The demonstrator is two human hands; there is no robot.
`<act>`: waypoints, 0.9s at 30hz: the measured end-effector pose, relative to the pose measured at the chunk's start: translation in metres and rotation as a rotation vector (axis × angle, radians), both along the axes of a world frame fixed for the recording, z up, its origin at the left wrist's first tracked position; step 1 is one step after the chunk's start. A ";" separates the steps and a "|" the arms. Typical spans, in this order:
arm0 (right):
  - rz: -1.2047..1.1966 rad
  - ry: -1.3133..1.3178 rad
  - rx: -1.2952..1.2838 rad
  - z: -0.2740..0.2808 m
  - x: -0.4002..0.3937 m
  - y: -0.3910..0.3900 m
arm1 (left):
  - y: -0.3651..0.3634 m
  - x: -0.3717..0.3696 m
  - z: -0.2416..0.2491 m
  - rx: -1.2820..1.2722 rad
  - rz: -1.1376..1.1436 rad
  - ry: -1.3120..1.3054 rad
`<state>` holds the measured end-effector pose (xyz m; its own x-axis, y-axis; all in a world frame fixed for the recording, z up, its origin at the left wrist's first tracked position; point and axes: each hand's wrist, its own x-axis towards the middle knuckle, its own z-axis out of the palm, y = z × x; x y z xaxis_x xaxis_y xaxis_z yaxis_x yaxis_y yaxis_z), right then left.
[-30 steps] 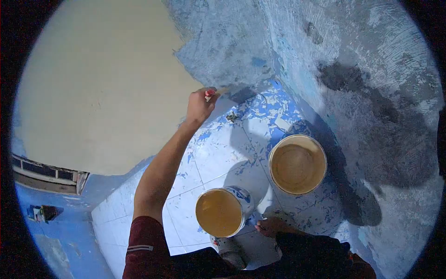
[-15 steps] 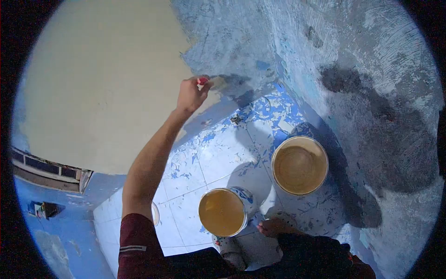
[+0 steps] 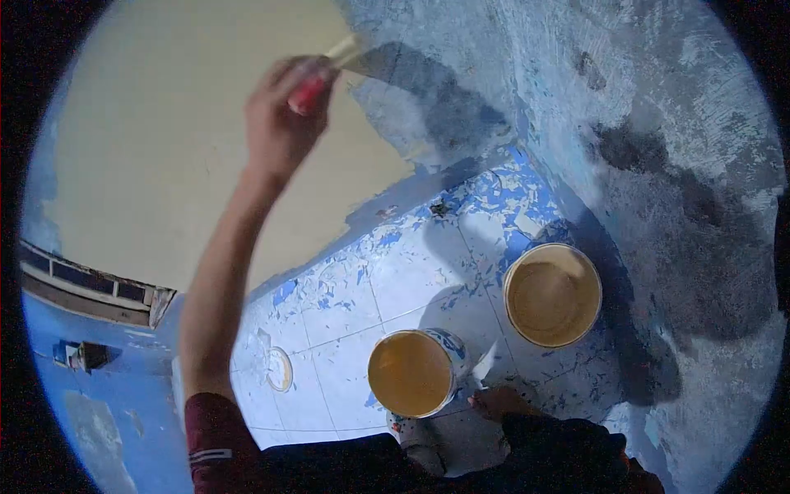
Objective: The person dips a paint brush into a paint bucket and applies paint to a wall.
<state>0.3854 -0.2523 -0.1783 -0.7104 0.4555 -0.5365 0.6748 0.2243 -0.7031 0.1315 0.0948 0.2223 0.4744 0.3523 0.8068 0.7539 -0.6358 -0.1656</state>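
Note:
My left hand (image 3: 288, 111) is raised at the upper left, fingers closed round the red handle of a brush (image 3: 309, 95). Its pale end, blurred by motion, lies at the border between cream paint and the bare grey-blue wall (image 3: 387, 107). What looks like my right hand (image 3: 498, 403) is low and dim near a bucket of tan liquid (image 3: 411, 375); its fingers are not clear. A pale pointed shape (image 3: 486, 362) shows just above it, and I cannot tell whether it is held.
A second round bucket (image 3: 553, 295) stands on the tiled floor (image 3: 411, 284) near the right wall. Paint flakes (image 3: 502, 193) litter the floor by the corner. A round lid-like thing (image 3: 280, 369) lies left. A framed opening (image 3: 99, 288) is at the far left.
My left hand has moved up and left with the brush, and its arm has risen. The buckets and floor appear slightly further right as the view has shifted.

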 end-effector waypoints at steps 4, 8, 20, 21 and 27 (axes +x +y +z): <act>-0.091 0.032 0.108 -0.003 0.006 -0.002 | -0.017 0.007 -0.072 0.121 -0.042 0.216; -0.090 0.112 -0.057 0.014 0.008 0.002 | -0.009 -0.002 -0.125 0.148 0.101 0.223; -0.092 -0.001 -0.026 0.010 0.003 0.002 | -0.012 -0.014 -0.245 -0.107 0.257 0.178; -0.079 -0.018 -0.003 0.010 0.003 0.001 | -0.015 -0.014 -0.252 -0.098 0.249 0.200; -0.062 -0.127 -0.150 0.023 -0.003 0.010 | -0.031 -0.008 -0.269 -0.434 0.281 0.250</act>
